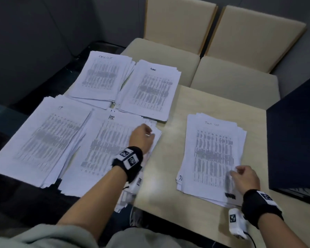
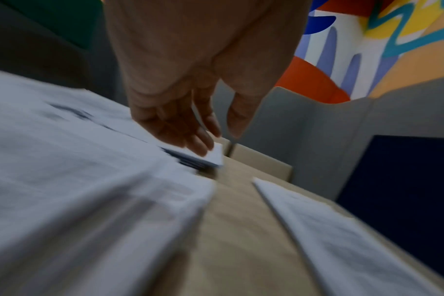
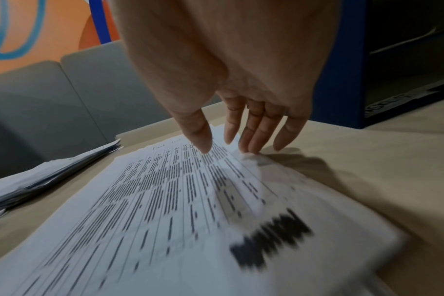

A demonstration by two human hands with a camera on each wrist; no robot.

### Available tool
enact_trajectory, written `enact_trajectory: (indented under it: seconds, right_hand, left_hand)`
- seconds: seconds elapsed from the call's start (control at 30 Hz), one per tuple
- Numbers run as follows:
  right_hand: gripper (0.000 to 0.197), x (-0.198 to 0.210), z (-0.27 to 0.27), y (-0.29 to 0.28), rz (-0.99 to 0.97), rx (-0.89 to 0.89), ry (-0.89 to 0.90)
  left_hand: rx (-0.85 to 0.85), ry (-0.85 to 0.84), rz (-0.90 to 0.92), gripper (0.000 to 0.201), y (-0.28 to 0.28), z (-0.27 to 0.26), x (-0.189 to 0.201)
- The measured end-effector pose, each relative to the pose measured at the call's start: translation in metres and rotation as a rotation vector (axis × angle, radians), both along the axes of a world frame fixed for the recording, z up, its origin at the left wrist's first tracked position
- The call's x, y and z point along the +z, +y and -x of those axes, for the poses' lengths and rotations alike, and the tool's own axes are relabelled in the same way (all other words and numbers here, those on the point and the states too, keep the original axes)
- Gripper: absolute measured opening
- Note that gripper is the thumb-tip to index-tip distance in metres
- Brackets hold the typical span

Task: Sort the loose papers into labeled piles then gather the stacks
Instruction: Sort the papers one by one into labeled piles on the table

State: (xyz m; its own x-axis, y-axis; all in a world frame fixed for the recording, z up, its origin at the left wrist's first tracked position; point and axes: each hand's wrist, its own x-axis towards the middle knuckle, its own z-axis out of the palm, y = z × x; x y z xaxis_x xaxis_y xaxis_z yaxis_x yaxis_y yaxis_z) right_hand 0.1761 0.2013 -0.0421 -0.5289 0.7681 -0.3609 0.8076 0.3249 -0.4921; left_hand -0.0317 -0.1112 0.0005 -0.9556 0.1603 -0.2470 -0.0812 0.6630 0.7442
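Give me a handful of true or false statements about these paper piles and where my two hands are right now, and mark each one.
1. The left hand rests on the right edge of the HR pile. True.
2. The right hand lifts a sheet high off the table. False: its fingers reach down to the right-hand stack, which lies flat.
3. The top sheet of the right-hand stack is headed "Task list". True.
4. The Admin pile lies nearer to the person than the HR pile. False: it lies farther away, beside the far Task list pile.
5. Two pale chairs stand beyond the table. True.
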Motion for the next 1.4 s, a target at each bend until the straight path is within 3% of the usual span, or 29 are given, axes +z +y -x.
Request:
enact_trajectory:
  seconds: [0.13, 0.27, 0.4, 0.57, 0.67, 0.77, 0.83, 0.9, 1.0, 1.07, 1.13, 1.2, 1.3, 1.4]
  right_hand:
    - [0.04, 0.002, 0.024, 0.022, -0.013, -0.002, -0.003]
    - [0.05, 0.003, 0.047, 0.042, -0.001, -0.006, -0.014]
    - [0.052, -0.003, 0.062, 0.053, 0.044, 0.0, 0.006]
    - [0.022, -0.006, 0.064, 0.057, 0.067, -0.088, 0.236]
    - [0.027, -0.002, 0.056, 0.054, 0.074, -0.007, 0.411]
    - [0.036, 0.002, 0.043, 0.053, 0.039, 0.009, 0.418]
    - [0.03, 0.006, 0.031, 0.056, -0.011, -0.072, 0.383]
    - [0.009, 0.014, 0.023, 0.059, 0.003, -0.175, 0.345]
    - [0.033, 0.02, 0.018, 0.063, 0.151, -0.268, 0.368]
    - [0.032, 0.024, 0.019, 0.062, 0.271, -0.281, 0.428]
    - [0.021, 0.029, 0.022, 0.059, 0.351, -0.284, 0.447]
    - [0.019, 0.028, 0.024, 0.054, 0.438, -0.315, 0.466]
    - [0.019, 0.034, 0.026, 0.04, 0.599, -0.337, 0.562]
    - [0.024, 0.043, 0.023, 0.033, 0.652, -0.274, 0.606]
  left_hand:
    - [-0.091, -0.147, -0.07, 0.031, 0.083, -0.022, -0.01]
    - [-0.138, -0.267, 0.052, 0.06, 0.136, -0.034, -0.022]
    - [-0.171, -0.184, 0.226, 0.041, 0.162, -0.041, -0.025]
    - [-0.015, -0.042, 0.182, 0.034, 0.166, -0.041, -0.022]
    - [0.043, -0.057, 0.193, 0.023, 0.165, -0.032, -0.019]
    - [0.022, -0.064, 0.274, 0.02, 0.161, -0.022, -0.024]
    - [-0.043, -0.041, 0.333, 0.019, 0.157, -0.015, -0.026]
    - [-0.18, 0.014, 0.455, 0.02, 0.154, -0.009, -0.026]
    - [-0.404, 0.092, 0.707, 0.025, 0.15, -0.001, -0.021]
    - [-0.445, 0.163, 0.769, 0.03, 0.146, 0.002, -0.016]
    - [-0.401, 0.185, 0.673, 0.034, 0.141, 0.005, -0.014]
    - [-0.335, 0.141, 0.439, 0.029, 0.133, 0.004, -0.015]
    - [-0.214, -0.026, -0.011, 0.019, 0.125, -0.006, -0.019]
    - [-0.134, -0.25, -0.329, 0.031, 0.124, -0.014, -0.022]
